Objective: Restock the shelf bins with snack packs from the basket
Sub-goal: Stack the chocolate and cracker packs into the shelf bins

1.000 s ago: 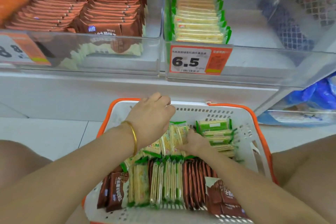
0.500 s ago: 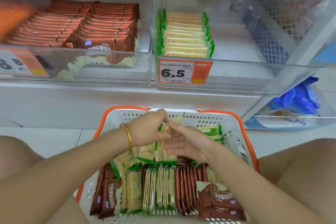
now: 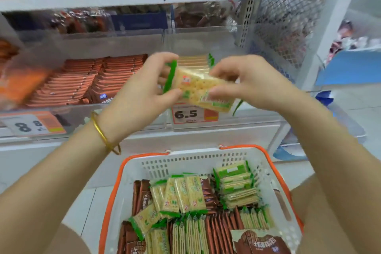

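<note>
Cracker packs (image 3: 199, 88) with green ends are held up in front of the clear bin (image 3: 257, 119) tagged 6.5, above the basket (image 3: 195, 163). The left hand (image 3: 142, 97) and right hand (image 3: 247, 84) each have their grip clamped on 1 end. This looks like the filling step. Next, likely: over the bin's front, flat onto the stack (image 3: 193, 60).

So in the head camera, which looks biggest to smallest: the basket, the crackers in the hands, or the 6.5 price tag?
1. basket
2. crackers, nearer the camera
3. 6.5 price tag, partly covered
</note>
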A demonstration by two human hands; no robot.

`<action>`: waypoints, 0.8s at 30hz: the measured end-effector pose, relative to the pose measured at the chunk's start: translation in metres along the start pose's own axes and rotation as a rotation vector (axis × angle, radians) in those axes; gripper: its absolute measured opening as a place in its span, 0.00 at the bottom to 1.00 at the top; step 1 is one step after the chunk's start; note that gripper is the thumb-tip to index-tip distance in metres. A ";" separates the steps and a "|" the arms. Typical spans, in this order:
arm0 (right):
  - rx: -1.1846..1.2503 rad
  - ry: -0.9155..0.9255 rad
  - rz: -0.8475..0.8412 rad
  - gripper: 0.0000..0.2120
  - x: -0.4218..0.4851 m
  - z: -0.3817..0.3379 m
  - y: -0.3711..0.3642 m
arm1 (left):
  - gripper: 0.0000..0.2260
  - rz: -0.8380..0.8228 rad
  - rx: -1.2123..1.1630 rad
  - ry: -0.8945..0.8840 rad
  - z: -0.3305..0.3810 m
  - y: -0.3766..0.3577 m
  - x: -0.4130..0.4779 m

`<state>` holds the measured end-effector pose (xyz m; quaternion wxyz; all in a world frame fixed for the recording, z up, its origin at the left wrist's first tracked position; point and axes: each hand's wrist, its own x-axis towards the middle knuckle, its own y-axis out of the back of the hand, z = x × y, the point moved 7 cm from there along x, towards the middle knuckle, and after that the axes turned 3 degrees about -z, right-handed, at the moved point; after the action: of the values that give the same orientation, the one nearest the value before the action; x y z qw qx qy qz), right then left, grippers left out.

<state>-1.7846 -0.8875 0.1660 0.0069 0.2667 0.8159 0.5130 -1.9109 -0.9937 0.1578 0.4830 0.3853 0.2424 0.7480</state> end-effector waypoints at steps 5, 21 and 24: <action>-0.068 -0.113 0.001 0.10 0.056 0.037 0.011 | 0.20 0.149 0.448 -0.123 -0.016 -0.005 0.008; -0.294 -0.172 -0.341 0.11 0.085 0.057 -0.067 | 0.16 0.120 0.489 -0.141 -0.036 -0.045 -0.024; -0.174 -0.176 -0.086 0.12 0.057 0.045 -0.030 | 0.14 0.197 0.506 -0.203 -0.017 -0.049 -0.035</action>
<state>-1.8336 -0.8349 0.1349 0.1236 0.2741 0.7753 0.5554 -1.8906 -1.0050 0.1001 0.3184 0.5883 0.3332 0.6645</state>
